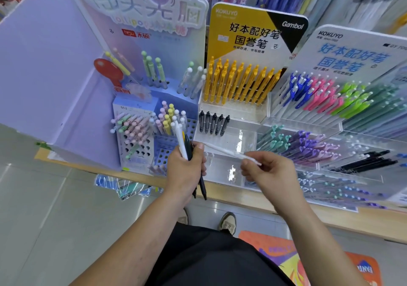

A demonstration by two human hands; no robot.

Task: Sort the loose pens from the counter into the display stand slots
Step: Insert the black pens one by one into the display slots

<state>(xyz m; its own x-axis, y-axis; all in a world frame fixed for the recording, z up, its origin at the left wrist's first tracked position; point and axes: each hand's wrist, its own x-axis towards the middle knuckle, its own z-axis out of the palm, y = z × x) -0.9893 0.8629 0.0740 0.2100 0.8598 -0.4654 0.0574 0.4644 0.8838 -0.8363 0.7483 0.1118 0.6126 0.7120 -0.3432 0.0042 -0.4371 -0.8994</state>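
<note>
Two bare hands are hovering over the near edge of a pale wooden counter [242,197], just in front of the pen displays. The left hand [185,171] is gripping a small bundle of pens upright, with its fingers curled round them. A white plastic pen with a rounded cap [181,141] is sticking up out of the fist, and slim black pens [202,185] are poking out below it toward the floor. A sliver of yellow is showing between them.

The right hand [266,171] is pinching a thin white pen [226,152] between thumb and fingertips, with the remaining fingers curled in. This pen is lying slanted, its far end pointing left toward the left thumb. It is blurred, so I cannot tell whether it is touching the left hand.

Just beyond the left hand, a lavender-blue card display stand with round hole slots [165,153] is standing on the counter. Pastel ball-topped pens [136,127] are leaning in some of its holes.

To the right, a yellow-backed stand is holding a row of yellow plastic pens [237,83] at the far side. A short row of black clip pens [213,122] is standing in its clear tray, nearer.

Farther right, a clear acrylic tiered stand [304,127] is carrying blue, pink and green pens [326,96].
</note>
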